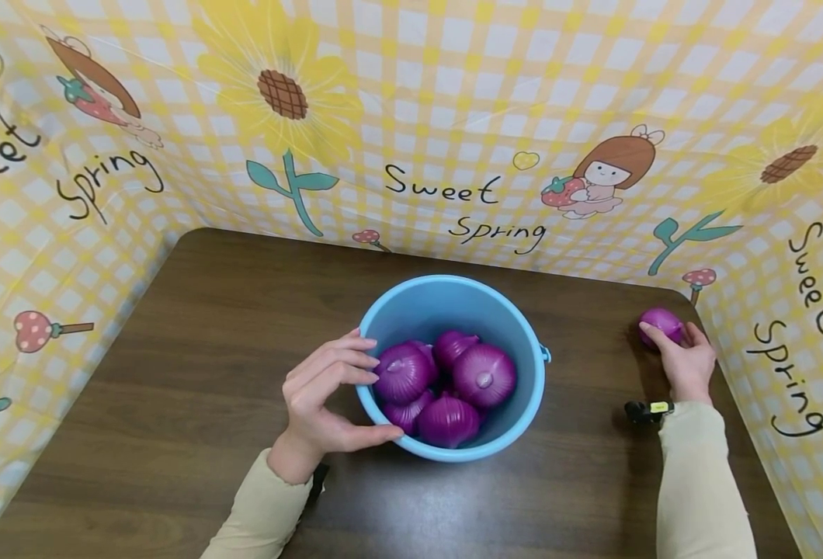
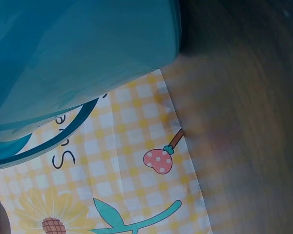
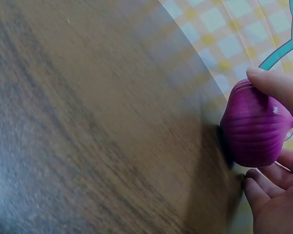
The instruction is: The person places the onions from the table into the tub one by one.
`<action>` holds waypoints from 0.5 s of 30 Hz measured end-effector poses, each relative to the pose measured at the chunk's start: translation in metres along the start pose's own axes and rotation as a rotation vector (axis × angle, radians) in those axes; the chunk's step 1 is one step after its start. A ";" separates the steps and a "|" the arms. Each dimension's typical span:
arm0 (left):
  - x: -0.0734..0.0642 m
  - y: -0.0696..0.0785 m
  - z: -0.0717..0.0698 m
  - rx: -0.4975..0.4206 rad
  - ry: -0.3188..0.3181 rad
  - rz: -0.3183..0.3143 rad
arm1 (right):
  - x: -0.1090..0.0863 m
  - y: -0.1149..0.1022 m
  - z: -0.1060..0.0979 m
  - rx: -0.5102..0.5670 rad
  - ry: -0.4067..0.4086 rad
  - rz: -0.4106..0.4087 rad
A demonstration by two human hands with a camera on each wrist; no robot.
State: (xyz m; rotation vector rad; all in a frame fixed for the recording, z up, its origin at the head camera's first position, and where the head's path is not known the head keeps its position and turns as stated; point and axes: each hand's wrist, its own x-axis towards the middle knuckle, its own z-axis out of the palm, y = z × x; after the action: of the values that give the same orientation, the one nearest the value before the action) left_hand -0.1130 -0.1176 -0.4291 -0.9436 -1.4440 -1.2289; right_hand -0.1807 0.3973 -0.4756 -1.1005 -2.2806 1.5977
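Note:
A light blue bucket (image 1: 539, 388) stands on the table with several glossy purple onions (image 1: 484, 376) inside. At its left side is my left hand (image 1: 324, 396), fingertips bent over the rim and thumb along the near edge, gripping it. In the left wrist view the bucket's wall (image 2: 97, 53) fills the upper left, and most of that hand is out of the picture. Far to the right, my right hand (image 1: 691, 365) holds a single purple onion (image 1: 661, 324) near the table's back right corner. The right wrist view shows the thumb on top of this onion (image 3: 254, 126) and fingers beneath.
The dark wooden table (image 1: 195, 373) has rounded back corners. A yellow checked cloth (image 1: 439, 116) with printed flowers and lettering encloses it at the back and both sides. The bucket's handle (image 2: 63, 131) hangs along its outside, seen in the left wrist view.

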 end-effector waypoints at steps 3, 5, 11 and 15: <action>0.000 0.000 0.000 -0.002 0.005 0.007 | -0.001 0.000 0.001 0.004 0.004 0.001; 0.000 -0.001 0.000 -0.003 0.008 0.012 | -0.001 0.000 0.001 0.013 0.011 -0.003; -0.001 -0.001 0.000 -0.001 0.009 0.015 | 0.000 0.001 0.003 0.040 0.031 -0.011; -0.001 -0.001 -0.001 0.001 0.004 0.011 | 0.001 0.002 0.003 0.044 0.034 -0.002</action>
State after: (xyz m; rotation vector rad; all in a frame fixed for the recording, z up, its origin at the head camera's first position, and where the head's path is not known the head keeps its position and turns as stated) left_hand -0.1135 -0.1182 -0.4303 -0.9463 -1.4343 -1.2216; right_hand -0.1820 0.3955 -0.4789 -1.1055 -2.2144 1.6078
